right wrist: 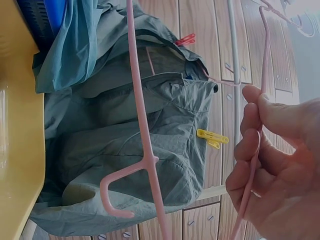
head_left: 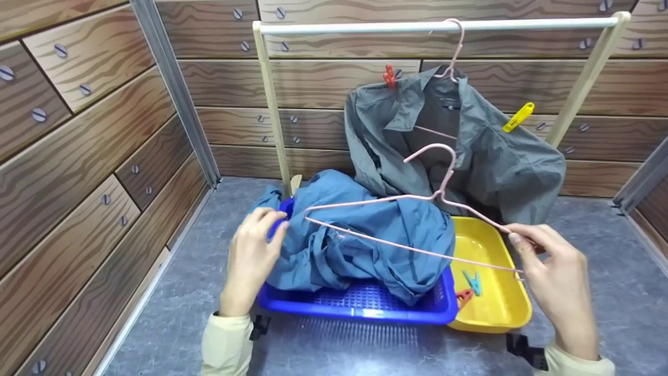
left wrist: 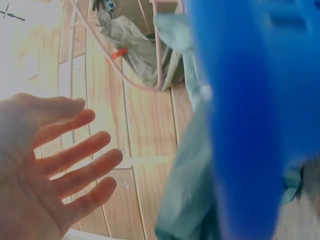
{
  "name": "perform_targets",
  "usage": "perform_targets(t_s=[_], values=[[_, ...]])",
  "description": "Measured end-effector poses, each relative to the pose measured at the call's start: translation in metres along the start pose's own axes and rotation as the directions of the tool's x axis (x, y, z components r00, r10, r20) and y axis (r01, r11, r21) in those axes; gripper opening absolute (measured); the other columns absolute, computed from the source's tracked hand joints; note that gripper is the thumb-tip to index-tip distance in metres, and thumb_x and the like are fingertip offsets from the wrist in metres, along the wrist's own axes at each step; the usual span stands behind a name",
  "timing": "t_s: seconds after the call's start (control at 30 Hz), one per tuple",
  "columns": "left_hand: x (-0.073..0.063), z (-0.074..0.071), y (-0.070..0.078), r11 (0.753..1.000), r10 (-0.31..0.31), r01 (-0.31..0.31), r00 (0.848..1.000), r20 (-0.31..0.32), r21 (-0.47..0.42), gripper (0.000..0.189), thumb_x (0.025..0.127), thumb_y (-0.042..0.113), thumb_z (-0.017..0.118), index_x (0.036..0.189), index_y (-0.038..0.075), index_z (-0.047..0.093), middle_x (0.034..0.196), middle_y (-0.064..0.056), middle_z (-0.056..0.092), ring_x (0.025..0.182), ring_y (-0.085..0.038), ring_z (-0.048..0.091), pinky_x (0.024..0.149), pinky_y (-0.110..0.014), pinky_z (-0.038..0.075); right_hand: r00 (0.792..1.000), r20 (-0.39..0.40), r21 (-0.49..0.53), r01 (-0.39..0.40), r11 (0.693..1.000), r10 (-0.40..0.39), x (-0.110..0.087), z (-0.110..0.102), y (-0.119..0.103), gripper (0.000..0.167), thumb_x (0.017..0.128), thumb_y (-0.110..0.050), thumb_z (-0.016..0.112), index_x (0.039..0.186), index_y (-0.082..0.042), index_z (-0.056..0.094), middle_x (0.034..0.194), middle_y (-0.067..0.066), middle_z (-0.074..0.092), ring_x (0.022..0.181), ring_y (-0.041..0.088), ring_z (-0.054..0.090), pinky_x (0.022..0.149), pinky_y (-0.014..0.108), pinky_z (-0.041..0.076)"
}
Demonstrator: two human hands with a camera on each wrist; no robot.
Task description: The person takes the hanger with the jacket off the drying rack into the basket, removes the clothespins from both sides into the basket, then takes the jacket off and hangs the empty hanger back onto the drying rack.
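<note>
My right hand pinches a pink clothes hanger near its right shoulder, thumb against fingers. The hanger's hook points up, and its frame passes over a crumpled blue garment. That garment fills much of a blue basket and spills past the rim. Beside the basket's left edge is my left hand, holding nothing; the left wrist view shows its fingers spread and relaxed. Behind, a grey shirt hangs on another pink hanger, with a red clothespin and a yellow clothespin at its shoulders.
A white rail on light wooden posts stands at the back. Right of the basket, a yellow tray holds a teal clothespin and a red clothespin. Wood-patterned walls enclose the grey tabletop.
</note>
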State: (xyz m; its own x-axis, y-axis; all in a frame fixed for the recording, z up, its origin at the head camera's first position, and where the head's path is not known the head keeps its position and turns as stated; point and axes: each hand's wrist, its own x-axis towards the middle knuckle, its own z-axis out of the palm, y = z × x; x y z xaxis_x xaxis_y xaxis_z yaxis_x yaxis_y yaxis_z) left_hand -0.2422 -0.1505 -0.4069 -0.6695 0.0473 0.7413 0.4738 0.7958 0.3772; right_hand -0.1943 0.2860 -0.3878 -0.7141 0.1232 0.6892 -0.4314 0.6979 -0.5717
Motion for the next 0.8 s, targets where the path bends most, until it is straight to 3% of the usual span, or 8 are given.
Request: perform_targets(t_s=[0.13, 0.3, 0.43, 0.57, 0.7, 0.8], values=[[0.019, -0.003, -0.013, 0.998, -0.043, 0.042, 0.998, -0.035, -0.040, 0.014, 0.087, 0.010, 0.074, 0.101, 0.007, 0.073, 0.102, -0.007, 0.067, 0.092, -0.026, 0.064, 0.079, -0.041, 0.052, 1.000, -0.002, 0.009, 0.016, 1.000, -0.016, 0.004, 0.001, 0.001, 0.017, 0.091, 0.000, 0.067, 0.103, -0.009, 0.076, 0.089, 0.005, 0.067, 0.077, 0.004, 0.053, 0.072, 0.013, 0.038], [0.055, -0.004, -0.028, 0.991, -0.108, 0.099, 0.989, -0.099, -0.089, 0.018, 0.088, 0.012, 0.073, 0.104, 0.005, 0.072, 0.103, -0.011, 0.066, 0.090, -0.029, 0.064, 0.079, -0.042, 0.050, 1.000, 0.002, 0.013, 0.017, 1.000, -0.017, 0.006, 0.004, 0.001, 0.017, 0.091, 0.000, 0.067, 0.103, -0.008, 0.076, 0.090, 0.005, 0.068, 0.078, 0.004, 0.054, 0.072, 0.013, 0.039], [0.083, 0.001, -0.039, 0.972, -0.210, 0.203, 0.976, -0.052, -0.117, 0.025, 0.091, 0.019, 0.071, 0.112, 0.005, 0.069, 0.108, -0.012, 0.066, 0.093, -0.027, 0.062, 0.081, -0.041, 0.047, 1.000, -0.004, -0.004, 0.002, 1.000, -0.002, 0.006, 0.005, 0.002, 0.015, 0.092, -0.001, 0.067, 0.103, -0.008, 0.076, 0.090, 0.004, 0.068, 0.078, 0.004, 0.054, 0.072, 0.013, 0.039], [0.106, 0.013, -0.055, 0.941, -0.298, 0.292, 0.955, -0.007, -0.172, 0.026, 0.091, 0.017, 0.070, 0.113, 0.004, 0.068, 0.110, -0.013, 0.065, 0.095, -0.027, 0.065, 0.084, -0.040, 0.049, 1.000, 0.002, -0.012, 0.003, 1.000, -0.003, 0.004, 0.007, 0.005, 0.014, 0.092, -0.003, 0.067, 0.102, -0.008, 0.076, 0.089, 0.004, 0.068, 0.078, 0.004, 0.054, 0.072, 0.012, 0.039], [0.124, 0.033, -0.070, 0.916, -0.337, 0.317, 0.940, -0.046, -0.245, 0.022, 0.088, 0.008, 0.069, 0.109, 0.001, 0.068, 0.107, -0.015, 0.065, 0.093, -0.030, 0.066, 0.083, -0.039, 0.051, 1.000, 0.009, -0.016, 0.004, 1.000, -0.004, 0.002, 0.008, 0.006, 0.013, 0.092, -0.004, 0.068, 0.102, -0.008, 0.076, 0.088, 0.004, 0.068, 0.077, 0.003, 0.054, 0.072, 0.011, 0.039], [0.135, 0.048, -0.078, 0.906, -0.368, 0.339, 0.927, -0.074, -0.254, 0.022, 0.087, 0.006, 0.069, 0.108, 0.000, 0.068, 0.108, -0.015, 0.063, 0.093, -0.028, 0.066, 0.083, -0.038, 0.051, 1.000, 0.008, -0.019, 0.001, 1.000, -0.001, 0.002, 0.009, 0.005, 0.014, 0.091, -0.003, 0.068, 0.101, -0.008, 0.076, 0.088, 0.004, 0.068, 0.077, 0.003, 0.054, 0.071, 0.011, 0.039]])
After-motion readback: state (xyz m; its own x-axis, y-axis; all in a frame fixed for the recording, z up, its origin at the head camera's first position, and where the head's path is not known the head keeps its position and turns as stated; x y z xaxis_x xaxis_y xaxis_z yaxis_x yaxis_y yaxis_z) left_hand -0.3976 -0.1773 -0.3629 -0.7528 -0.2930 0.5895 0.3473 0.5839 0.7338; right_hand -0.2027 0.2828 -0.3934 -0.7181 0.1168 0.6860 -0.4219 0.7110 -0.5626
